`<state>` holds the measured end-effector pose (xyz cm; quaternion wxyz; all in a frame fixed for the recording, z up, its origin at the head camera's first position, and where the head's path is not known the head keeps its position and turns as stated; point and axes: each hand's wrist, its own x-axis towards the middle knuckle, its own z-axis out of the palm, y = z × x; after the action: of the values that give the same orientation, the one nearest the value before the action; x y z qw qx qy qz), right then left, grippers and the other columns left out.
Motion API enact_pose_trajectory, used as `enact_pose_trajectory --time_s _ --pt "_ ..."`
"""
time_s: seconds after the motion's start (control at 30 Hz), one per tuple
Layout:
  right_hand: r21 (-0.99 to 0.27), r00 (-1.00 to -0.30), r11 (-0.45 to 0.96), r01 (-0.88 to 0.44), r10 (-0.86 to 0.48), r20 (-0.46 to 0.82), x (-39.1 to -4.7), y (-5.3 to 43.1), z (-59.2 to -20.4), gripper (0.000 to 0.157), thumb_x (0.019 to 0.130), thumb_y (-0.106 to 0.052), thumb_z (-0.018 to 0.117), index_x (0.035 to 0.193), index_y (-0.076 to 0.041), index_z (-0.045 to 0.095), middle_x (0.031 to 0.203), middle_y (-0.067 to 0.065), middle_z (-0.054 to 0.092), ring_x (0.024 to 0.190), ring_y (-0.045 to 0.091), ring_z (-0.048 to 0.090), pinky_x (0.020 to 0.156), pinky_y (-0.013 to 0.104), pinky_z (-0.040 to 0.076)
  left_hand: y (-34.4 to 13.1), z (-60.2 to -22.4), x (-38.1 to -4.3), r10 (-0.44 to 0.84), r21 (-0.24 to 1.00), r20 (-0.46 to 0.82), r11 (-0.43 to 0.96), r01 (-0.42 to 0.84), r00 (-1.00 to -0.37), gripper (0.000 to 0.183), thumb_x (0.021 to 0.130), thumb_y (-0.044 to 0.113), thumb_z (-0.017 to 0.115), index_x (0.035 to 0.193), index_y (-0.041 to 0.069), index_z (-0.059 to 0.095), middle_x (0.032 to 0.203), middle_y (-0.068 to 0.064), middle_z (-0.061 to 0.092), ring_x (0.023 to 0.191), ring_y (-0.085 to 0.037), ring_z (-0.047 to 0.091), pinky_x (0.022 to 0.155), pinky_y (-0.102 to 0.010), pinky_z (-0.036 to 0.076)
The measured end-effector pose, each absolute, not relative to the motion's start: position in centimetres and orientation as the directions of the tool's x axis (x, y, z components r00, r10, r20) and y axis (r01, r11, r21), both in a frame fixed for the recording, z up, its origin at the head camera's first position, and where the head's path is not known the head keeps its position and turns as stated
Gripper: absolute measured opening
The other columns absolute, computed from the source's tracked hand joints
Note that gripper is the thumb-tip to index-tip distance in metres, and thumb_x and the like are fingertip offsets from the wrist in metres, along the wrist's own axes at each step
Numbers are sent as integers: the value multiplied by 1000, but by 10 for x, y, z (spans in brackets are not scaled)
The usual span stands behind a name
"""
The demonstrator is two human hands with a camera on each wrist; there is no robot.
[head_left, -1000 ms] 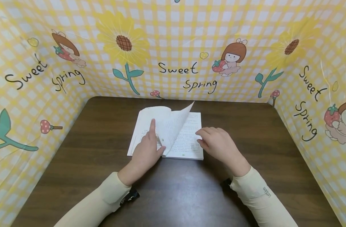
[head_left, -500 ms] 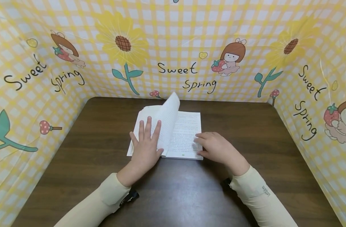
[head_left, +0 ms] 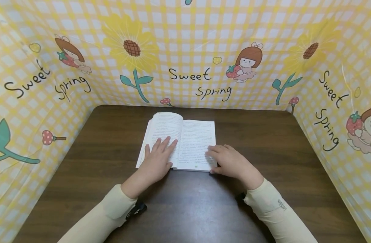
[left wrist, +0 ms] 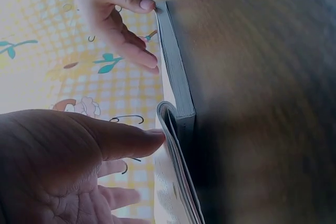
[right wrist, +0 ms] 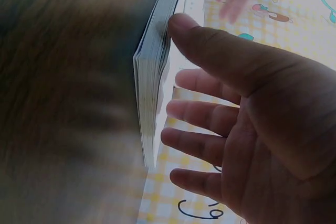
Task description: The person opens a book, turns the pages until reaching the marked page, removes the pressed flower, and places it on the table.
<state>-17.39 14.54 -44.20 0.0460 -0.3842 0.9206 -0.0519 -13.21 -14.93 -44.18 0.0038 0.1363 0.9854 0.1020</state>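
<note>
An open book (head_left: pixel 197 138) with printed text lies on the dark wooden table, both pages lying down. My left hand (head_left: pixel 156 162) is over the lower part of the left page, fingers spread and straight; in the left wrist view its thumb (left wrist: pixel 136 141) touches the page near the spine. At the lower right corner of the book is my right hand (head_left: pixel 229 162), its fingertips over the right page. The right wrist view shows that thumb (right wrist: pixel 210 45) at the book's bottom edge, with the fingers relaxed and slightly bent beside the page block (right wrist: pixel 152 77).
The brown table (head_left: pixel 185 209) is bounded at the back and both sides by a yellow checked cloth (head_left: pixel 191 40) printed with flowers and "Sweet Spring". Pale sleeves and black wrist bands (head_left: pixel 136 210) cover my forearms.
A raised page has swung over from right to left and now lies down on the left side. My left hand spread its fingers and drew slightly back; my right hand shifted slightly onto the right page.
</note>
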Motion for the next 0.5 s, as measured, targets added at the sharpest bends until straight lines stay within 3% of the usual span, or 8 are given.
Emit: enact_pose_trajectory --time_s 0.27,0.5 --pt "-145 -690 692 -707 -720 -69 -174 145 -441 62 85 -37 84 138 -12 64 150 12 55 140 29 51 116 59 35 -153 -443 -133 312 214 15 927 308 -950 51 93 19 74 141 9 61 151 -20 52 138 -43 49 108 -67 39" --pt "-129 -665 666 -734 -744 -59 -175 148 -442 53 89 -36 80 133 -11 67 147 13 58 139 27 52 113 59 39 -154 -445 -135 315 191 55 928 319 -948 38 90 20 77 125 9 69 132 -16 64 116 -38 63 90 -54 54"
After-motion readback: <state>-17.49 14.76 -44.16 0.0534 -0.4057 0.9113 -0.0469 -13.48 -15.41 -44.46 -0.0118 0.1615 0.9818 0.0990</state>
